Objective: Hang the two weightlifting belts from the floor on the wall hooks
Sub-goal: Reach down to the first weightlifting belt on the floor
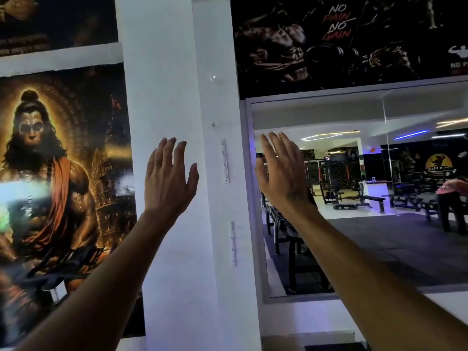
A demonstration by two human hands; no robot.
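Both of my hands are raised in front of a white pillar [172, 102], palms away from me and fingers spread. My left hand [169, 178] is over the pillar's front face and holds nothing. My right hand [283, 171] is in front of the mirror's left edge, also with nothing in it. Between the two hands, on the pillar's side face, an upper white hook rail [225, 160] is fixed upright, and a lower hook rail [233, 243] sits below it. Nothing hangs on either rail. No weightlifting belt is in view; the floor is out of sight.
A large poster [63, 173] covers the wall left of the pillar. A wall mirror [367, 198] to the right reflects gym benches, racks and a person bending over. A dark "No pain no gain" banner [339, 34] hangs above the mirror.
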